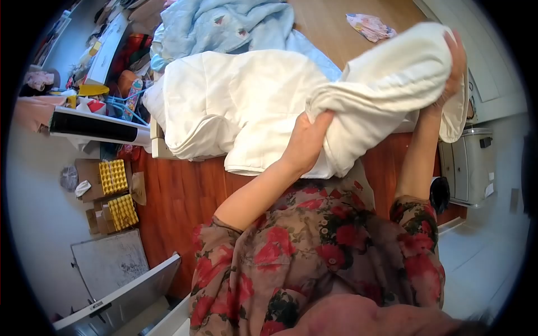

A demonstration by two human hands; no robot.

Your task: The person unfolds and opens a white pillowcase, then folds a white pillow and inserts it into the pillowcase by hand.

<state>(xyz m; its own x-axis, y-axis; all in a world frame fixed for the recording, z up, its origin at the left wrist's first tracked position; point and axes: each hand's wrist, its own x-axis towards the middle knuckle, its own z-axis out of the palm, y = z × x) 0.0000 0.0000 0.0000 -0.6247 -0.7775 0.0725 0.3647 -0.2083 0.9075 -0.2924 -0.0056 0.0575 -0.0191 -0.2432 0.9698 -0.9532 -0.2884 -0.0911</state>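
Note:
A thick white quilted cloth [263, 84] lies in folds across the bed edge, and its right part is lifted. My left hand [309, 140] grips a bunched fold of it near the middle, thumb on top. My right hand [455, 73] is at the raised right end, holding the cloth's outer edge, with some fingers hidden behind the fabric. Part of the cloth hangs down beyond my right wrist. Behind the white cloth lies a light blue fleecy blanket [258, 25] with small printed figures.
A crumpled pink patterned cloth [371, 27] lies on the wooden surface [319, 19] at the back. Left are a cluttered shelf [95, 120], yellow egg trays [114, 176] and a whiteboard [109, 263]. A grey cabinet [468, 168] stands right.

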